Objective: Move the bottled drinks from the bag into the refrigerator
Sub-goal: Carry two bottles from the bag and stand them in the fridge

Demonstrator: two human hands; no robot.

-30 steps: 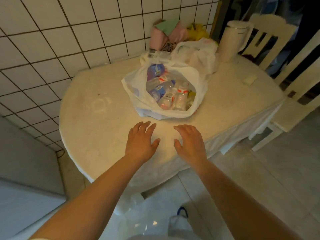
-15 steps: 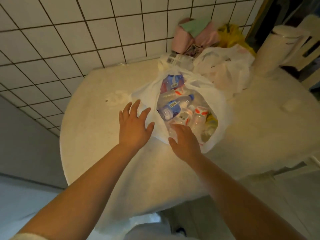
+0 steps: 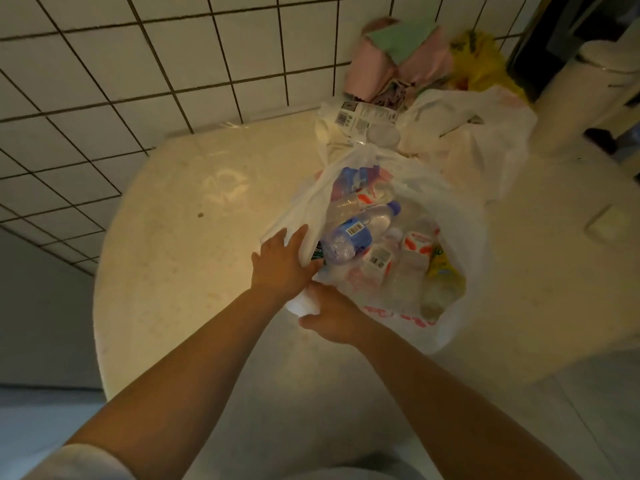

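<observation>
While bottles (image 3: 360,233) fill it, both hands (left (image 3: 282,268), right (image 3: 332,315)) grip the bag (image 3: 460,237).

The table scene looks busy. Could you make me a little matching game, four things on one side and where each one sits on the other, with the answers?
Things:
1. blue-label bottle
2. yellow bottle
3. pink cloth bundle
4. left hand

Places:
A. against the tiled wall at the back of the table
B. on the near left rim of the white bag
C. inside the bag, on its right side
D. inside the bag, lying on top of the other bottles, close to the left hand

Right pairs: 1-D, 2-C, 3-A, 4-B
</observation>
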